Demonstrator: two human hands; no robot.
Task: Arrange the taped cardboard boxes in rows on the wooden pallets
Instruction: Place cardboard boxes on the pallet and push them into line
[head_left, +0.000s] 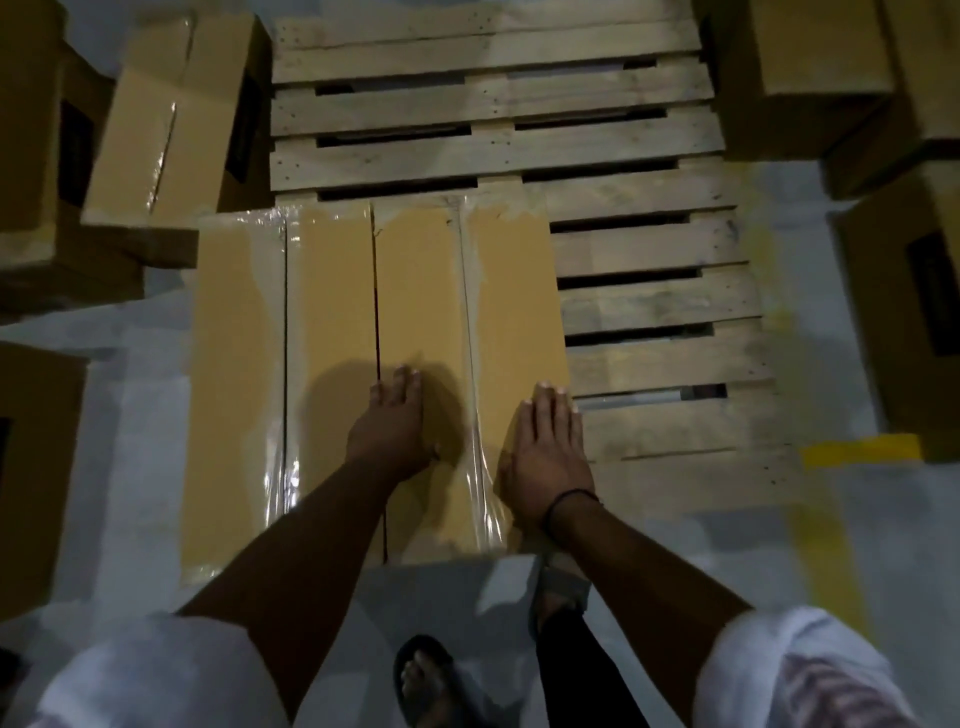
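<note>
**Pressing a taped box into line on the pallet**

Both hands lie flat on the lid of a tan cardboard box (514, 312) sealed down its middle with clear glossy tape. Their fingers are straight and close together and grip nothing. The left hand (392, 421) rests beside the dark gap where this box meets a matching tan taped box (239, 364). The right hand (545, 452) rests near the box's outer right edge. The two boxes sit side by side at centre-left of the frame, on the near left part of a weathered, slatted wooden pallet (649, 249).

The cardboard looks stiff and should take a flat push, but the tape is probably slippery under a palm. The rough slats will likely resist sliding. Weight cannot be judged. For lifting, the bottom edges at the two short ends seem the safest hold.

Around the pallet is a pale grey floor (727, 545) with a yellow marking strip (857, 449) at right. More brown cartons wait at upper left (171, 114) and upper right (810, 62). The light is dim.
</note>
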